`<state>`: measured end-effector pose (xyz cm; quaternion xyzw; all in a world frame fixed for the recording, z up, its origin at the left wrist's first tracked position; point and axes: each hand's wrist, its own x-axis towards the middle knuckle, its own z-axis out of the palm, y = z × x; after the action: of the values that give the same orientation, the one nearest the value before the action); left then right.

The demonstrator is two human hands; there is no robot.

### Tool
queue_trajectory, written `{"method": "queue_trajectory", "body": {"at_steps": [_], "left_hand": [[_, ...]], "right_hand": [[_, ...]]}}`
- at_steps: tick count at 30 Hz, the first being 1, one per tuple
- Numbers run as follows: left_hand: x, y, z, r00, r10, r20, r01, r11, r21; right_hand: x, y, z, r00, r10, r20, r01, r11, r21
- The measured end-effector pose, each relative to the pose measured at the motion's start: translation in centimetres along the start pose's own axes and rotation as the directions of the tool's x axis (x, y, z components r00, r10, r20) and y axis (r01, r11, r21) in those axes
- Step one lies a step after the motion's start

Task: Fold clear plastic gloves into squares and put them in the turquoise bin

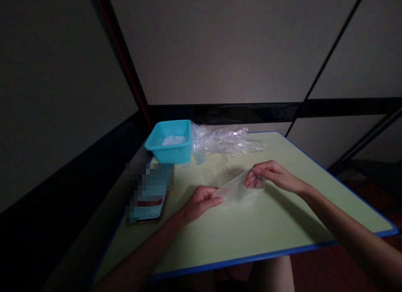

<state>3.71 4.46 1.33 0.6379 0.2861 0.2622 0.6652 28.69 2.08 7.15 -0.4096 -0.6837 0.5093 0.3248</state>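
A clear plastic bag (234,191) is stretched between my two hands above the table's middle. My left hand (202,202) pinches its left end between thumb and fingers. At the other end, my right hand (268,174) grips the upper edge, and some of its fingers show through the film. Behind them lies a crumpled heap of clear plastic (226,141). I cannot make out anything inside the bag I hold.
A turquoise basin (169,155) with something whitish in it stands at the back left. In front of it lies a phone (150,208), partly blurred out. The pale green table (251,237) has a blue rim, and grey wall panels (220,49) rise behind it.
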Motion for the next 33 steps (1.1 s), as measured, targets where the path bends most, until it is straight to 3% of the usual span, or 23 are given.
{"method": "queue_trajectory", "body": {"at_steps": [4,9,14,19,25,33], "left_hand": [[0.2,-0.3,0.0,0.998,-0.019,-0.06,0.019,1.0,0.003],[0.7,-0.9,0.2,0.992,-0.018,-0.126,0.009,0.998,-0.069],[1.0,-0.4,0.4,0.994,-0.062,-0.086,0.035,0.957,-0.289],[1.0,0.0,0.3,0.994,-0.08,-0.08,0.051,0.949,-0.311],[1.3,0.5,0.0,0.981,-0.163,-0.101,0.115,0.922,-0.368],[1.4,1.2,-0.9,0.961,-0.273,0.036,0.255,0.831,-0.494]], "right_hand": [[0.3,1.3,-0.2,0.999,0.008,-0.039,-0.002,0.986,0.167],[-0.4,3.2,-0.2,0.997,-0.067,-0.044,0.077,0.945,0.317],[-0.5,4.4,0.4,0.999,0.03,-0.015,-0.023,0.939,0.344],[0.5,4.7,1.6,0.996,0.073,0.047,-0.086,0.923,0.374],[0.9,5.1,2.3,0.995,0.103,0.009,-0.093,0.847,0.524],[0.7,4.7,2.3,0.986,0.162,0.033,-0.154,0.823,0.547]]}}
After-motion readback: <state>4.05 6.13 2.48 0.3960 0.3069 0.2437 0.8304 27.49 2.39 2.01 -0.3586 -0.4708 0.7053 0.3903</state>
